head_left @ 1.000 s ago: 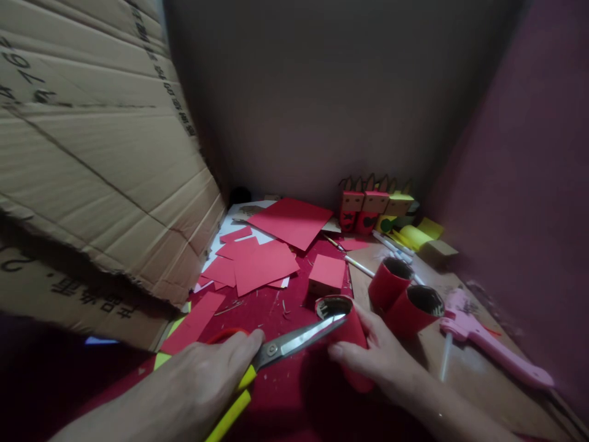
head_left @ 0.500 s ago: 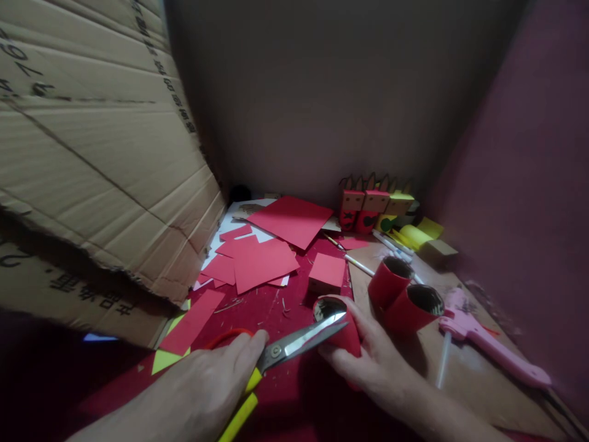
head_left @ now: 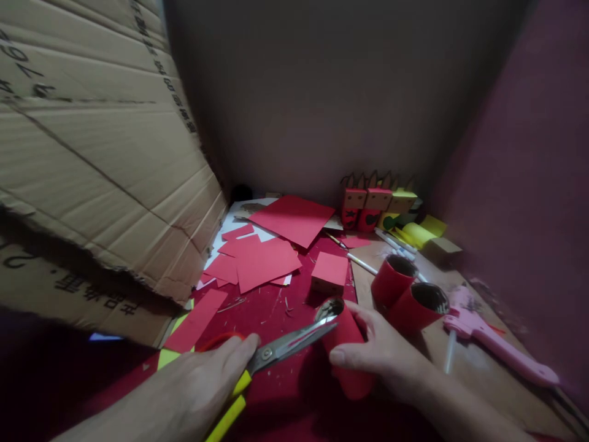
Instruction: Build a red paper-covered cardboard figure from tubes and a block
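My left hand [head_left: 209, 377] is closed on the scissors [head_left: 285, 347], which have a red and yellow handle. Their blades point right, the tips at the upper left side of a red paper tube [head_left: 350, 356]. My right hand [head_left: 377, 344] holds this tube, thumb across its front and fingers behind. The tube's open end faces up and toward the back. Just behind it sits a small box with a red top [head_left: 330, 272]. To the right, two more red tubes [head_left: 393, 279] stand on a brown board.
Red paper sheets [head_left: 267, 263] lie at the back left beside a large cardboard sheet [head_left: 105, 147]. A pink glue gun [head_left: 499, 347] rests at right. Finished paper figures [head_left: 368, 205], markers and a yellow paper roll [head_left: 416, 235] are at the back right.
The scissors and my left hand have moved slightly left and the blades look more closed. The held tube is tilted more, and my right thumb now lies across its front.
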{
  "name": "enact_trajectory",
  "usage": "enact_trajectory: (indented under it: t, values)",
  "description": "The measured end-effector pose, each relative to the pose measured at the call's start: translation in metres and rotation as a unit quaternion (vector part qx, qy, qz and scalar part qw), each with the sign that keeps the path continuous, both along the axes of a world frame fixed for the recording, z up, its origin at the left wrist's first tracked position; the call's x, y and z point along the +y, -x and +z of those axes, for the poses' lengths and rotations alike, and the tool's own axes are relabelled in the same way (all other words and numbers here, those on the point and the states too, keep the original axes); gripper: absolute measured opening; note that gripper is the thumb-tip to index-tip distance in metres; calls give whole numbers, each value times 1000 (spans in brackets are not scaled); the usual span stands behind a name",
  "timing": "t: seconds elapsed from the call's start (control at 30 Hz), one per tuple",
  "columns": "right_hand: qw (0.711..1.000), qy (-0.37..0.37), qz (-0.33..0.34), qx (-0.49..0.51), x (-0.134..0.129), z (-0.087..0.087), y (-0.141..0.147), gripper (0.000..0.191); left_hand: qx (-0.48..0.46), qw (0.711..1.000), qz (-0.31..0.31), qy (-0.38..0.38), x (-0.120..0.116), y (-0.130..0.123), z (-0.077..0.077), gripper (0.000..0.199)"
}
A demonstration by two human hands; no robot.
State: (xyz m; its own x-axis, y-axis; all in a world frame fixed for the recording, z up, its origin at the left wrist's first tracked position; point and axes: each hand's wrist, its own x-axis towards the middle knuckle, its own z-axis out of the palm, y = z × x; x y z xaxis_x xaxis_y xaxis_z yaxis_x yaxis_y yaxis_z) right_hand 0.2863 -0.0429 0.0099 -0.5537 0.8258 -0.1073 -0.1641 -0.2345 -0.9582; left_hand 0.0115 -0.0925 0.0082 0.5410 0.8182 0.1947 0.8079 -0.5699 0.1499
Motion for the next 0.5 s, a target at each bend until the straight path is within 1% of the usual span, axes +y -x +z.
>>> enact_trajectory:
  t: [0.1,0.17,0.23,0.37,0.43,0.5]
  values:
    - [997,-44,-20,-64,-3,2,4,40,40,999,-25,10,-1,2,-4,48]
    - [995,-60,-27,-73,-5,3,5,38,38,998,-36,22,0,0,-1,46]
    - [996,-61,-32,-61,-6,3,6,42,24,998,-48,29,3,-3,3,45]
    - [995,-73,-40,-58,-4,1,4,44,-3,998,-40,49,4,-6,7,40]
    - [993,-84,-47,-69,-3,-2,4,46,-16,998,-36,49,3,-6,5,38]
    - [990,-99,-59,-84,-3,-4,4,46,-35,999,-23,31,1,-6,3,37]
